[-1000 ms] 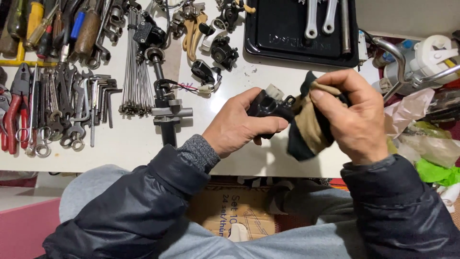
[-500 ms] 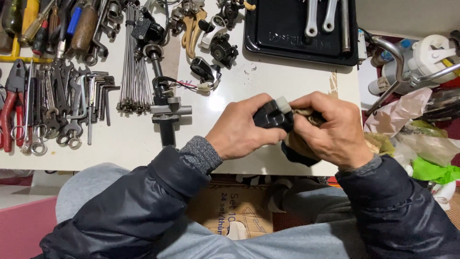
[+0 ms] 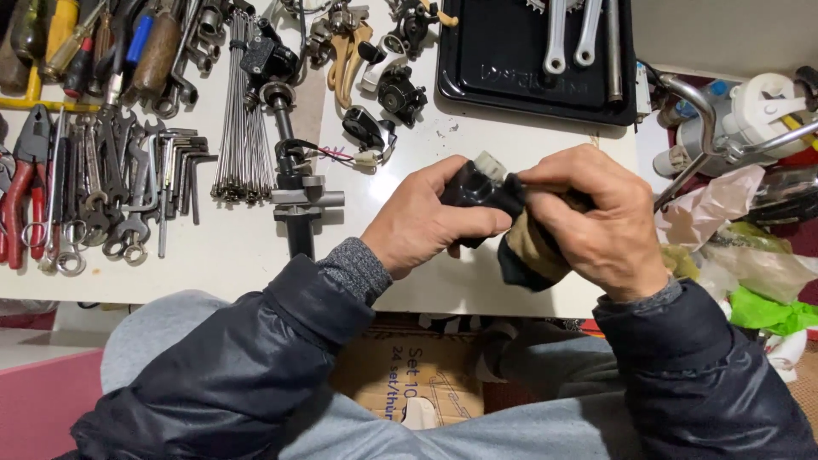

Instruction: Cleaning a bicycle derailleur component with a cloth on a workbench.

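Black bike part (image 3: 477, 189), small, with a pale grey cap on top: being held above the white table's (image 3: 256, 255) near edge. Left of the grip, spokes (image 3: 243, 111) and wrenches (image 3: 111, 196) are lying in rows, well apart. Left hand (image 3: 426, 223) is closing firmly around the part's body, thumb on top. Right hand (image 3: 601, 223) is pinching a tan-and-dark rag (image 3: 528, 251) against the part's right side. Advice: keeping the left hold steady, rubbing in short strokes, turning the part to reach hidden faces. Right of the grip, crumpled bags (image 3: 724, 230) are lying.
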